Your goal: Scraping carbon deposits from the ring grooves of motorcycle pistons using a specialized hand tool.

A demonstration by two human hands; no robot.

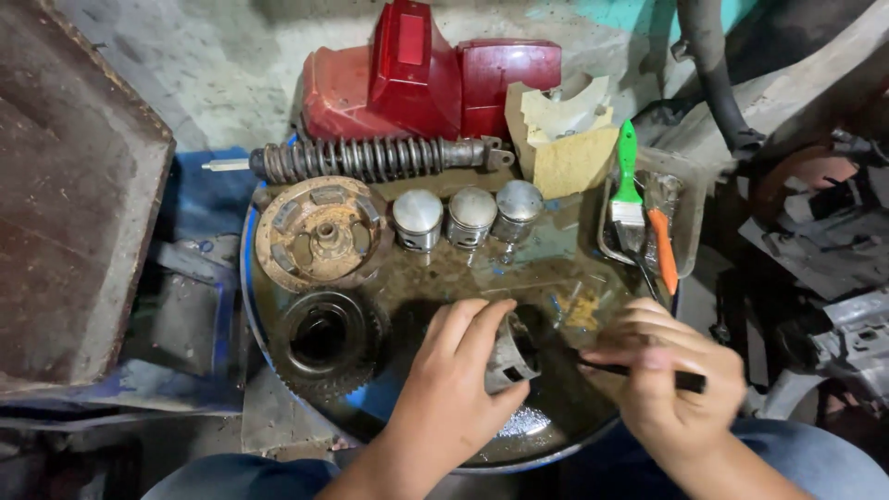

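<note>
My left hand (454, 375) grips a dirty grey piston (511, 355) over a round blue oily basin (248, 278). My right hand (669, 370) holds a thin dark tool (690, 380), its tip pointing left toward the piston. Three cleaner silver pistons (469, 218) stand in a row at the back of the basin. A rusty round clutch plate (321, 231) lies at the basin's left, with a black toothed gear (324, 341) just in front of it.
A coil shock absorber (370, 159) lies across the basin's far rim. Red plastic body panels (417, 74) sit behind it. A clear tray (685, 208) at right holds a green-handled brush (628, 185) and an orange-handled tool (661, 248). A brown slab (65, 194) fills the left.
</note>
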